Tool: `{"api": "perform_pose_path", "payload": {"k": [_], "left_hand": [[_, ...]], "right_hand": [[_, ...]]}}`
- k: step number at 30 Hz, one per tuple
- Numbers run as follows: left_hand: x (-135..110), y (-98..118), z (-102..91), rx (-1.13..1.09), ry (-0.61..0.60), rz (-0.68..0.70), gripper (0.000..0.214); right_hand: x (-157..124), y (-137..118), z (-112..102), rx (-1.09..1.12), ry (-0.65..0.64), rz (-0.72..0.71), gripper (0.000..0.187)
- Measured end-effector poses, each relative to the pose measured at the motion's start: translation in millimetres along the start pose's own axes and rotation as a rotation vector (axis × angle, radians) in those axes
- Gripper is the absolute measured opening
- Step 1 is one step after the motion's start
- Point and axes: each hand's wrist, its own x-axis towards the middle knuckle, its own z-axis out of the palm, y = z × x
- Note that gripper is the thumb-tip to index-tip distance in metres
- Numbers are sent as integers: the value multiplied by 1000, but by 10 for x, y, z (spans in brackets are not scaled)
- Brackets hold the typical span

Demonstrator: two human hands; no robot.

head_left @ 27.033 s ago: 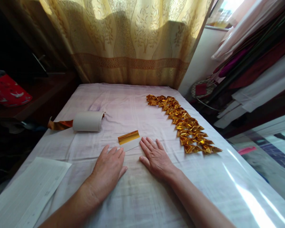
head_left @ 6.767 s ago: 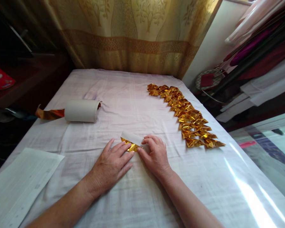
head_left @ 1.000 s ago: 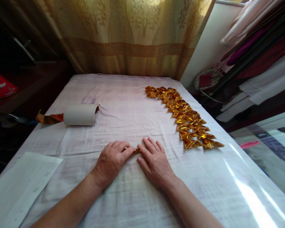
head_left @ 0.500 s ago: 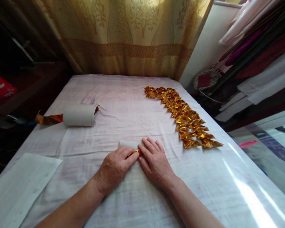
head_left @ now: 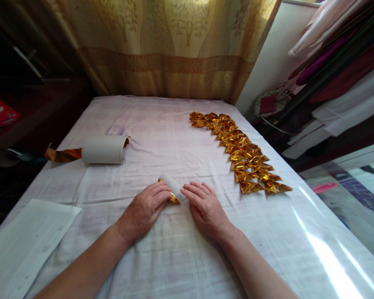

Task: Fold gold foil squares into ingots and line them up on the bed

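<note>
A small piece of gold foil paper (head_left: 173, 192), white on its back, lies partly folded on the white cloth (head_left: 174, 137) between my hands. My left hand (head_left: 143, 209) rests on the cloth with curled fingers pinching the paper's near left end. My right hand (head_left: 205, 207) lies flatter, its fingertips touching the paper's right end. A long double row of several folded gold paper pieces (head_left: 239, 153) runs along the right side of the cloth.
A grey-white roll (head_left: 102, 149) with a gold foil tail (head_left: 62, 155) lies at the left. A white lined sheet (head_left: 25, 245) sits at the near left corner. A patterned gold curtain (head_left: 162, 45) hangs behind. Stacked fabrics (head_left: 336, 79) fill the right.
Over the last second the paper between my hands has come up from nearly flat, showing its white back as a raised fold. Both hands shifted slightly; the gold row and roll stayed put.
</note>
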Motion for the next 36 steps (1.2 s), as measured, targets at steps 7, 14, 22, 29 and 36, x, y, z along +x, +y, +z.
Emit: {"api": "perform_pose_path", "payload": {"k": [7,14,22,29,36], "left_hand": [[18,-60,-50,-149,1,-19,19],[-2,-114,-98,-157,-59,-39,22],[-19,-124,-138,-37,-136,2,26],[-57,-54,-146,-8,-166,-18,17],[-99,-6,-4,43,-102,-117,6]], "right_hand": [[15,-15,-4,-19,71,-79,43],[62,-44,-17,-83,124,-226,24],[104,-186,-51,-62,-46,-215,19],[125,-190,-50,14,-72,-177,20],[150,-83,-28,175,-20,-134,13]]}}
